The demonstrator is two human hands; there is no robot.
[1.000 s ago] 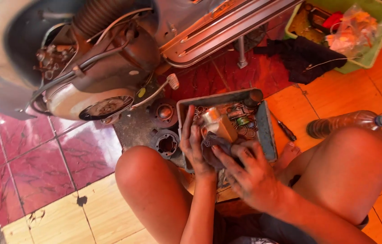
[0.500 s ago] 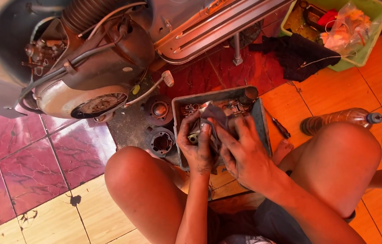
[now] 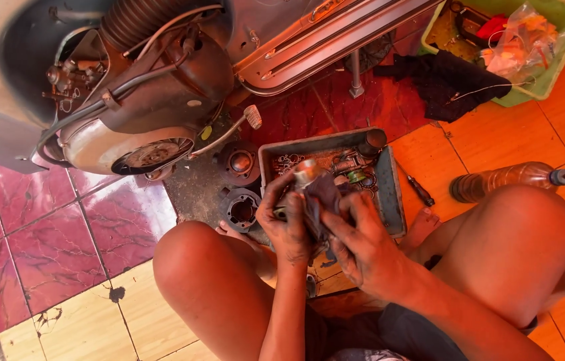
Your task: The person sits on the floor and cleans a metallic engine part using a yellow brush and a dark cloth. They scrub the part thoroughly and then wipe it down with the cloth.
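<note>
Over the tray: a small metal part (image 3: 307, 175) is held above a grey metal tray (image 3: 396, 200) of small parts, between the bent knees of a person seated on a tiled floor (image 3: 62, 267).
Left hand: the left hand (image 3: 287, 220) is closed round the part from below, greasy fingers wrapped on its body.
Right hand: the right hand (image 3: 356, 244) is pressed on a dark rag (image 3: 326, 197), which is folded against the part's side; fingers are curled on the cloth.
Surroundings: a scooter engine (image 3: 142, 100) lies just beyond the tray, two round engine pieces (image 3: 241, 208) beside it; a plastic bottle (image 3: 506, 180) rests near the right knee, a green bin (image 3: 550, 73) and black cloth (image 3: 449, 80) farther off.
Doing it well: wiping is judged best done over the tray, the part being gripped firmly and turned so that each face is reached by the rag, with any loose bits caught below.
Hard to tell: the part's underside is hidden by both hands; its exact kind cannot be made out, and the tray's contents are blurred.
</note>
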